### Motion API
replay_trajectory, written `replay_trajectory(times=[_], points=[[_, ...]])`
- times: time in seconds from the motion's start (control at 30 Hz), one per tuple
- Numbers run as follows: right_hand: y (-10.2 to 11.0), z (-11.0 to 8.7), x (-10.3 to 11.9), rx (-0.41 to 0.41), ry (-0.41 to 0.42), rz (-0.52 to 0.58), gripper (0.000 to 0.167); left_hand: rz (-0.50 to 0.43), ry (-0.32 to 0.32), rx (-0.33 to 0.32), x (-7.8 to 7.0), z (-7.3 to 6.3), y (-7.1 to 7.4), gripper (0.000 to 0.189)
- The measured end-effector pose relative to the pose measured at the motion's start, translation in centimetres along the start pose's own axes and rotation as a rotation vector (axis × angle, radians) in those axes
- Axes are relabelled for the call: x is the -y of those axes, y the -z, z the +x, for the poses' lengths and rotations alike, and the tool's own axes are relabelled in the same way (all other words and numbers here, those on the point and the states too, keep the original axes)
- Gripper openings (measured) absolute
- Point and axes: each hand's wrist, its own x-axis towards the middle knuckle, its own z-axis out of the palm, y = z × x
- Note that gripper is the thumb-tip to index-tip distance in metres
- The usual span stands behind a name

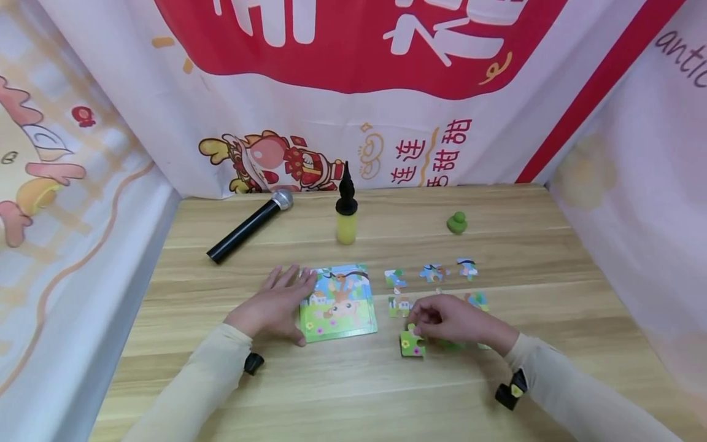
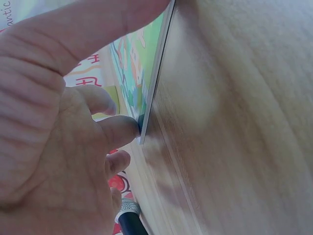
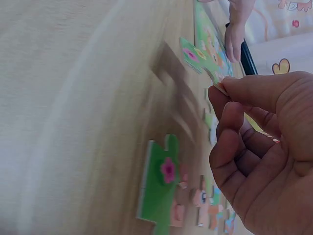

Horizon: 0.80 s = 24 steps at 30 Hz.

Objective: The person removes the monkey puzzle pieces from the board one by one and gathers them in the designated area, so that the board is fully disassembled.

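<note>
My right hand (image 1: pixel 450 319) pinches a green jigsaw puzzle piece (image 1: pixel 411 344) with yellow and pink flowers between thumb and fingertips. In the right wrist view the piece (image 3: pixel 195 56) is tilted, its shadow falling on the table. My left hand (image 1: pixel 278 304) lies spread along the left side of a square picture board (image 1: pixel 339 313) showing a cartoon animal. The fingers touch its far left corner, and the thumb lies by the near left one. Loose puzzle pieces, such as a house piece (image 1: pixel 400 306) and a green flower piece (image 3: pixel 159 188), lie around and under the right hand, which hides some.
A black microphone (image 1: pixel 245 230) with a silver head lies at the back left. Behind the board stands a yellow bottle (image 1: pixel 346 227) with a black top. A small green object (image 1: pixel 456 223) sits at the back right. Printed cloth (image 1: pixel 309 110) hangs around the wooden table (image 1: pixel 331 393).
</note>
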Motion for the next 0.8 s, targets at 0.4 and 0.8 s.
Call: replay_trajectory(times=[0.4, 0.8], points=[[-1.1, 0.4, -0.4, -0.046, 0.020, -0.106, 0.009, 0.007, -0.018, 0.004, 0.3, 0.7, -0.3, 0.131], [-1.3, 0.6, -0.1, -0.079, 0.024, -0.105, 0.007, -0.032, -0.025, -0.011, 1.2, 0.5, -0.8, 0.130]])
